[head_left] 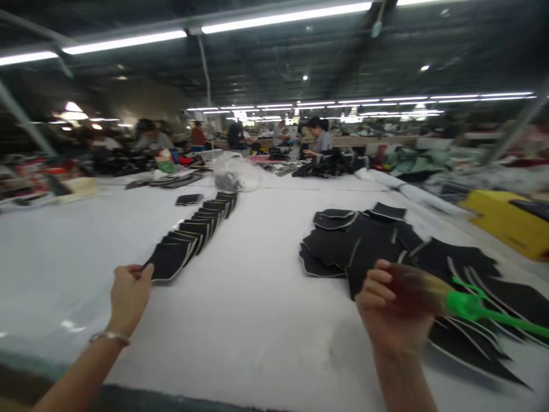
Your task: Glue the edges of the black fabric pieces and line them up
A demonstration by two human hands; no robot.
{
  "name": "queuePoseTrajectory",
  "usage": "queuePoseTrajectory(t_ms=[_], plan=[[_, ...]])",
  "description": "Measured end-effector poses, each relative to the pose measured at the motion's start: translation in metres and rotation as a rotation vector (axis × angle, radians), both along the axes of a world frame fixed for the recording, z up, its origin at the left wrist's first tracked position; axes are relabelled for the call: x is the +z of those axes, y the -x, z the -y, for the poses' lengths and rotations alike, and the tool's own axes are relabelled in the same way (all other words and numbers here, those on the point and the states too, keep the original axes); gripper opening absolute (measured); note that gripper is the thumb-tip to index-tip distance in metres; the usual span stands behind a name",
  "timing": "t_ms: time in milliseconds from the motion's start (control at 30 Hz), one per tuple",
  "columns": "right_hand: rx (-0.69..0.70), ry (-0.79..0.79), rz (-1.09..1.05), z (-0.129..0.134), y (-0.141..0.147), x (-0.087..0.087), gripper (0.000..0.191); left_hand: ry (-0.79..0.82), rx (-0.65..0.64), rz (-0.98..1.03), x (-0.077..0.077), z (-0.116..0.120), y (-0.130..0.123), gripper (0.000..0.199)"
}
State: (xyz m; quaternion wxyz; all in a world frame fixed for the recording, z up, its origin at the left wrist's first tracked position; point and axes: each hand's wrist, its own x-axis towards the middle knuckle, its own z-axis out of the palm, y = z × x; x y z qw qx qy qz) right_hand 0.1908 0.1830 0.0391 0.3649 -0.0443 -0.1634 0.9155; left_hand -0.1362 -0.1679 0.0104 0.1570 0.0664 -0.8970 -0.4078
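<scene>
On the white table (257, 320), a long row of overlapping black pieces (195, 232) runs away from my left hand (130, 292). My left fingertips pinch the edge of the nearest black piece (168, 260). Over on the right, my right hand (394, 312) is wrapped round a blurred bottle (418, 290) with dark red contents and a green nozzle, which points right. Beneath and beyond that hand lies a loose heap of black pieces (369, 243) with pale edges. One small black piece (189, 199) lies apart, left of the row's far end.
A clear plastic bag (237, 171) sits beyond the row. At the right edge is a yellow box-like object (506, 220), near a white roll (412, 191). Dark material (326, 165) is piled at the far side, where a person (319, 140) works. Other people are farther back.
</scene>
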Motion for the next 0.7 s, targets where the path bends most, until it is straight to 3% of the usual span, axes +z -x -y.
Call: queuePoseTrajectory(t_ms=[67,133,200,300,367,467,533,600,700], plan=[[-0.03,0.005,-0.078,-0.002,-0.002,0.006,0.044,0.212,-0.373,-0.024,0.0,-0.047,-0.016,0.031],[-0.055,0.021,-0.21,-0.006,-0.008,0.01,0.039,0.285,-0.867,-0.01,-0.003,-0.108,-0.042,0.042],[-0.048,0.055,-0.402,-0.01,-0.017,0.013,0.035,0.358,-1.218,-0.075,-0.006,-0.173,-0.07,0.058],[-0.009,0.126,-0.66,-0.017,-0.029,0.015,0.033,0.546,-1.457,-0.219,-0.012,-0.253,-0.099,0.076],[0.007,0.153,-0.713,-0.021,-0.033,0.015,0.034,0.677,-1.493,-0.268,-0.017,-0.284,-0.106,0.066],[0.002,0.135,-0.647,-0.024,-0.034,0.014,0.037,0.814,-1.538,-0.357,-0.022,-0.298,-0.104,0.038],[-0.019,0.094,-0.573,-0.024,-0.032,0.013,0.039,0.882,-1.576,-0.419,-0.021,-0.29,-0.099,0.037],[-0.045,0.044,-0.5,-0.023,-0.03,0.012,0.041,0.917,-1.601,-0.446,-0.015,-0.27,-0.094,0.044],[-0.072,0.0,-0.392,-0.021,-0.026,0.01,0.043,0.866,-1.645,-0.418,-0.002,-0.22,-0.086,0.047]])
